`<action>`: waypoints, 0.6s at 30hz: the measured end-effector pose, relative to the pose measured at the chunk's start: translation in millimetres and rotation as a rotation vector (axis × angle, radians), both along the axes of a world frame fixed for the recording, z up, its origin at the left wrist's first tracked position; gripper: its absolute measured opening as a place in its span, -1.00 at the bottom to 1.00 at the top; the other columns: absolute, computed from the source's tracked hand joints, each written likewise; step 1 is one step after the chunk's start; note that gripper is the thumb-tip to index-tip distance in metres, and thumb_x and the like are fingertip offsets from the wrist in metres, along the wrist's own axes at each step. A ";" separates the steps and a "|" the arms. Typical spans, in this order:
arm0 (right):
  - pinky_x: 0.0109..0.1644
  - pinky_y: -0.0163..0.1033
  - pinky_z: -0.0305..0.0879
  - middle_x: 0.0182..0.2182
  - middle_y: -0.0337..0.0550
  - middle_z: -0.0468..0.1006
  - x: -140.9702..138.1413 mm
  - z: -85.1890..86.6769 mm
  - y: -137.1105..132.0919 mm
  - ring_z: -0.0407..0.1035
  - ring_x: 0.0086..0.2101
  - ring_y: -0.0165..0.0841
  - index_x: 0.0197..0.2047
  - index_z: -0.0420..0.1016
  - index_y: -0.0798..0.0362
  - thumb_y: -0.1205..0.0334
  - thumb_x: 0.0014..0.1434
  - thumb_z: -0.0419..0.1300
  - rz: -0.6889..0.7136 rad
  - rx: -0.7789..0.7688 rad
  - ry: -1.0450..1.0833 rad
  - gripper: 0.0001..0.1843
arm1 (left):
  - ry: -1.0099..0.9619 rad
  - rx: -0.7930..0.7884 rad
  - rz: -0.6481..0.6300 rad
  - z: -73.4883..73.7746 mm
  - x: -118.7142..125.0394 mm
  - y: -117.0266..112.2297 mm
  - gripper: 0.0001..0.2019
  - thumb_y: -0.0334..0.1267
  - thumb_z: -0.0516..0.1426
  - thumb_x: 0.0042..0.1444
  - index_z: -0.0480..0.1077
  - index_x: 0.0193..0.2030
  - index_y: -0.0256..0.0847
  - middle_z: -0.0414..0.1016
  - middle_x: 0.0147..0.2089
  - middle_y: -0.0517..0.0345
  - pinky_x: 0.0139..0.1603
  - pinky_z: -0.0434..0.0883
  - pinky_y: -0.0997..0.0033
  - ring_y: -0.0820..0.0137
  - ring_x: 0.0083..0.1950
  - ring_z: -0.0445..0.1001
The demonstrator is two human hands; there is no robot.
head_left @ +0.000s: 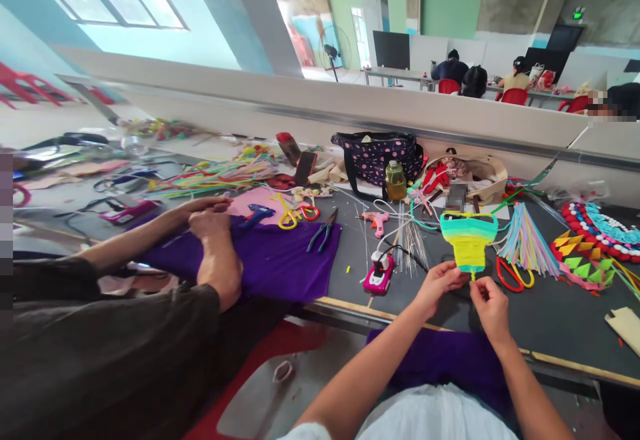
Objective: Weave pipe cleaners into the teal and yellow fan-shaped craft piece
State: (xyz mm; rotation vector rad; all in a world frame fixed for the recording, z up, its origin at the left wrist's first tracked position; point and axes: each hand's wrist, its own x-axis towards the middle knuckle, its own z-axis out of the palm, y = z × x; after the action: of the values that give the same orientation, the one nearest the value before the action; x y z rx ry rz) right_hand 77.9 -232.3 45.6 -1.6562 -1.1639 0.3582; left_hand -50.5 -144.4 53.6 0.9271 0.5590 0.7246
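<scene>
A teal and yellow craft piece point(467, 243), wrapped in bands that look like pipe cleaner, stands upright over the table's front part. It has a wide top with an open slot and a narrower lower body. My left hand point(443, 285) is closed on its lower left edge. Just below, my right hand point(491, 307) pinches the short twisted yellow stem at its bottom. Red and yellow-handled scissors point(515, 275) lie right of the piece, beside a bundle of pastel pipe cleaners point(529, 243). Left of my hands is a magenta power strip point(379, 275) with a white plug in it.
At left, a co-worker's hands point(210, 220) are over purple cloth point(285, 260) with pliers point(323, 232) and a blue glue gun point(257, 215). A pink glue gun point(376, 222), a jar point(395, 181) and a dotted bag point(367, 157) stand further back. Flower-like crafts point(583, 263) lie right.
</scene>
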 end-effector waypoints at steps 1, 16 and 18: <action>-0.35 -0.31 0.20 -0.54 -0.24 0.43 -3.6 0.7 1.0 0.29 -0.51 -0.38 -0.42 0.39 0.00 -0.05 0.15 0.13 0.019 0.006 -0.012 -0.70 | -0.035 -0.021 0.020 3.2 4.6 1.3 -0.50 -0.03 0.29 -0.04 0.46 -0.02 -0.32 0.57 -0.09 -0.15 -0.07 0.42 0.32 0.27 -0.15 0.56; -0.30 -0.21 0.25 -0.43 -0.09 0.55 135.7 -19.7 25.3 0.40 -0.41 -0.24 -0.32 0.47 0.04 -0.11 0.08 0.06 -0.231 -0.091 -0.101 -0.61 | 0.017 -0.099 0.134 -10.2 12.1 38.3 -0.58 -0.21 0.37 -0.16 0.50 -0.13 -0.32 0.58 -0.11 -0.08 -0.23 0.50 0.40 0.37 -0.28 0.56; -0.29 -0.19 0.24 -0.42 -0.06 0.55 163.2 -21.5 22.3 0.41 -0.38 -0.20 -0.32 0.48 0.04 -0.10 0.03 0.06 -0.327 -0.104 -0.117 -0.60 | 0.022 -0.099 0.120 -14.0 12.9 39.8 -0.59 -0.21 0.38 -0.17 0.50 -0.14 -0.32 0.58 -0.10 -0.08 -0.24 0.50 0.41 0.37 -0.28 0.56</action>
State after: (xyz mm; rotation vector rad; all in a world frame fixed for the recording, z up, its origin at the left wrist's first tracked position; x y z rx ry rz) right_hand 241.1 -210.0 24.1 -1.9437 -0.9491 0.1169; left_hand -37.6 -104.7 39.6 0.8151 0.6681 0.7878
